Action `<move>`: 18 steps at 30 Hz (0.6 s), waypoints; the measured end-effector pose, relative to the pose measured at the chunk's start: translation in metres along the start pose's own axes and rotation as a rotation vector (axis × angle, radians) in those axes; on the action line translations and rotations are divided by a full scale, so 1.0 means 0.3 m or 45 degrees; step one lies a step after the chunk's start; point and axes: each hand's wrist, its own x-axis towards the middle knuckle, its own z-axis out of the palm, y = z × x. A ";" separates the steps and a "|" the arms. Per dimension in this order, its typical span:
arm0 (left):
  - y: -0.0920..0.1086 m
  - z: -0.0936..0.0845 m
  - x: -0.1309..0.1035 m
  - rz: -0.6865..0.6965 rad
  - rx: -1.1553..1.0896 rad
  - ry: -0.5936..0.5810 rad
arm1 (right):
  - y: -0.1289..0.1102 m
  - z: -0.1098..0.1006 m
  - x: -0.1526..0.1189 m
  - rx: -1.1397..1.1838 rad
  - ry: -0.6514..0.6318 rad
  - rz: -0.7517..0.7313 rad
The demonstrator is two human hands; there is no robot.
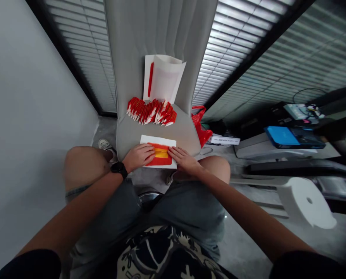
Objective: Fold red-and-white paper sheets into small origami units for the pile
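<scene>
In front of me, by the front edge of the grey chair seat (158,130), is a white sheet of paper (164,166) with a red panel and a yellow band across it. My left hand (139,155) grips its left side, fingers bent over the red part. On the opposite side my right hand (186,159) holds the sheet, fingers reaching in to the band's end. The undersides of both hands are hidden. Further back on the seat, a row of folded red and white paper pieces (151,111) stands packed together.
White sheets (165,79) with a red strip lean against the chair back (158,31). A red plastic bag (201,128) hangs beside the seat. To the right are a white stool (309,201) and a blue box (281,135). A grey wall (30,135) stands left.
</scene>
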 end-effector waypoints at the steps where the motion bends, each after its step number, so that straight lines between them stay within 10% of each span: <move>1: 0.004 0.000 -0.001 -0.009 -0.013 0.003 | 0.008 -0.002 -0.002 -0.048 0.008 -0.003; 11: 0.016 -0.010 0.016 -0.245 -0.070 0.064 | 0.006 0.044 0.056 -0.081 0.228 0.066; 18: 0.067 -0.016 0.049 -0.059 0.039 -0.032 | -0.052 0.054 0.007 -0.111 0.341 0.082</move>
